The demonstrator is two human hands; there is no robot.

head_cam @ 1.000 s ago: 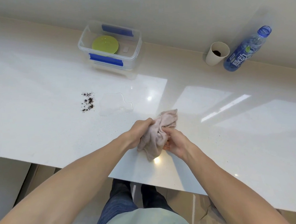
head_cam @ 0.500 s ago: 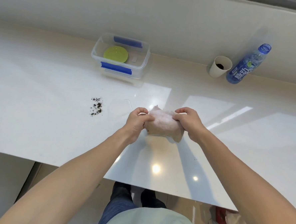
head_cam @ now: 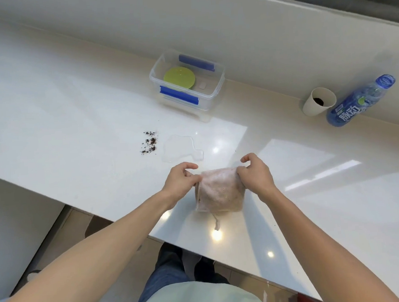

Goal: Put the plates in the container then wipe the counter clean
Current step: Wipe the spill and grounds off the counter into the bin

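Both hands were up over the white counter [head_cam: 63, 117], and the cloth [head_cam: 221, 191] was stretched between them: the left hand [head_cam: 180, 181] had its fingers pinched shut on the cloth's upper left corner, the right hand [head_cam: 256, 173] was clamped the same way on the upper right corner. The pinkish cloth hung down from that grip as a folded square, with a small tag or thread trailing off its lower edge toward the counter's near rim. Whether the cloth's bottom was touching the counter, I could not tell. Just beyond the cloth lay a clear puddle [head_cam: 182, 148] of liquid, and to the left of that puddle sat a scatter of dark crumbs [head_cam: 149, 142], close beside it but apart. Farther back from the cloth, near the wall, stood the clear container [head_cam: 210, 96] with blue clips on its long sides, lid off, and a green plate [head_cam: 179, 78] was lying flat inside it, toward its left half. Well to the right of the cloth and back by the wall, a paper cup [head_cam: 317, 101] stood upright with something dark in the bottom, and a blue bottle [head_cam: 359, 102] stood just beside the cup, on its right.
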